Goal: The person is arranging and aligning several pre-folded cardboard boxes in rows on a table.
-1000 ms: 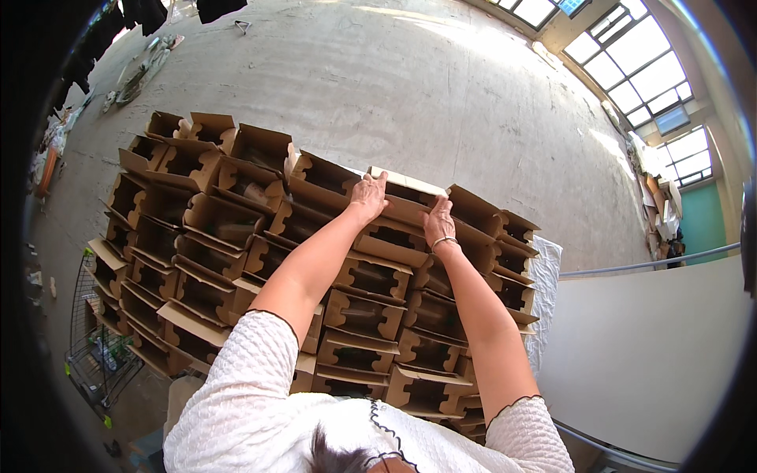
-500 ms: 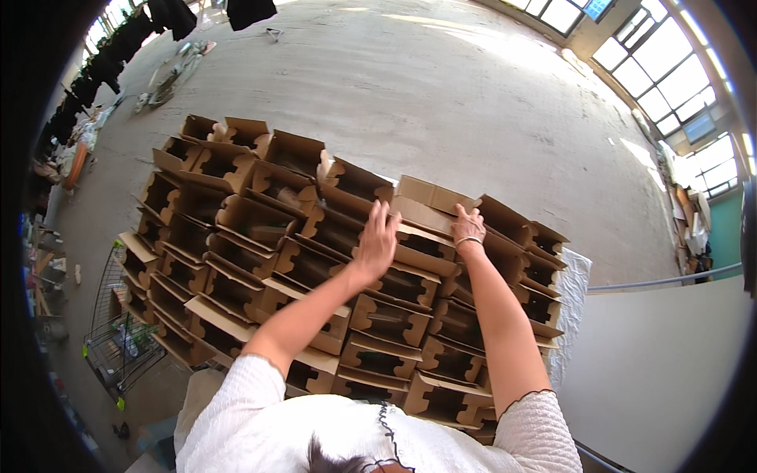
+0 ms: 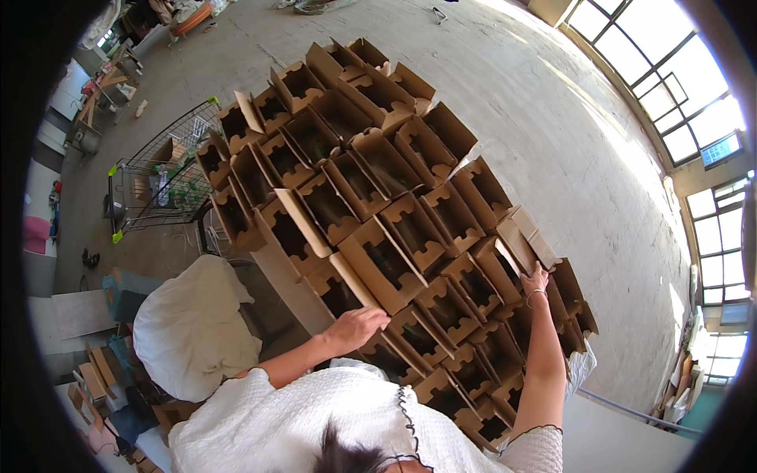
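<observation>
Many open-topped brown cardboard boxes (image 3: 414,232) stand packed side by side in rows in front of me. Some hold dark, glassy-looking things that I cannot make out. My right hand (image 3: 536,282), with a bracelet at the wrist, is at the near edge of a box whose top flaps (image 3: 522,236) are folded over; its fingers are bent against the cardboard. At the near side of the stack, my left hand (image 3: 356,329) is closed, fingertips pinched at the edge of a cardboard flap (image 3: 355,282) beside an open box. The fingertips' undersides are hidden.
A wire shopping cart (image 3: 162,177) with green corners and bottles stands at the left. Nearer is a seat under a white cloth (image 3: 197,331). Concrete floor (image 3: 544,126) stretches beyond the boxes, with large windows (image 3: 646,63) at the right. A white panel (image 3: 607,430) lies at the lower right.
The view has turned left, so the boxes now stand at a slant. My left hand has come back from the folded box to the near edge. My right hand stays at the folded box.
</observation>
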`<state>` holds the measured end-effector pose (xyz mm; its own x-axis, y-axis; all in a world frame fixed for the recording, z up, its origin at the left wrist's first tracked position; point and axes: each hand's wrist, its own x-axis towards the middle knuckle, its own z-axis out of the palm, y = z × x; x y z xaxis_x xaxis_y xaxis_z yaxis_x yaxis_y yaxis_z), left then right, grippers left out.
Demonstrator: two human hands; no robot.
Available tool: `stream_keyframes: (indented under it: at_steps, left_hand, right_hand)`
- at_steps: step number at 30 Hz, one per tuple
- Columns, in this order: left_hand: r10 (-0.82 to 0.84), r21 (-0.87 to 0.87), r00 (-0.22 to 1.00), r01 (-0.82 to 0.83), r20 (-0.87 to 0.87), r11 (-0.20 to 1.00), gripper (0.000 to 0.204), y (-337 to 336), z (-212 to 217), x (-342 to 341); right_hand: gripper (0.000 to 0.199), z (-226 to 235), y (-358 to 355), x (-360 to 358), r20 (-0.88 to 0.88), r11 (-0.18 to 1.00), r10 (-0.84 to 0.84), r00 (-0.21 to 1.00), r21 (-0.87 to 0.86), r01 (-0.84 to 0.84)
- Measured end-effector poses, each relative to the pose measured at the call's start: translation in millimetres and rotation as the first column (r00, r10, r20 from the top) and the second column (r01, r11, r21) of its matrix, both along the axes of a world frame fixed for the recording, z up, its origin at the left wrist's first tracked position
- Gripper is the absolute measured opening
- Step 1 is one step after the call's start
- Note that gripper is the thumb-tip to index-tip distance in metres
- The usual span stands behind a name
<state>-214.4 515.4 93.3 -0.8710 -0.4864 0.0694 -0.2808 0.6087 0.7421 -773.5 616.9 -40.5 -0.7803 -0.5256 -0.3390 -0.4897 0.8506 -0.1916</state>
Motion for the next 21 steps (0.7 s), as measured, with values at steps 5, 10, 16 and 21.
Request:
stream_keyframes:
  at_steps: [5,10,16,21]
  left_hand:
    - [-0.141,-0.121,0.982,0.156,0.124,0.980,0.026,-19.8,-10.7,14.0]
    - [-0.334,-0.102,0.909,0.368,0.247,0.924,0.031,-25.4,-14.4,16.3]
    - [-0.559,-0.038,0.825,0.563,0.079,0.825,0.033,2.5,7.5,-6.3]
    - [-0.835,0.075,0.550,0.832,0.023,0.550,0.034,71.5,-1.6,-8.6]
  right_hand:
    - [0.065,29.6,35.5,94.9,0.133,0.875,0.077,0.988,-0.485,-0.004]
    - [0.046,110.3,125.0,264.9,0.011,0.727,-0.176,0.984,-0.672,0.138]
    - [0.030,86.9,275.3,452.1,0.380,0.361,-0.619,0.687,-0.639,0.679]
    - [0.026,104.8,314.0,569.2,0.610,-0.005,-0.701,0.369,-0.521,0.854]
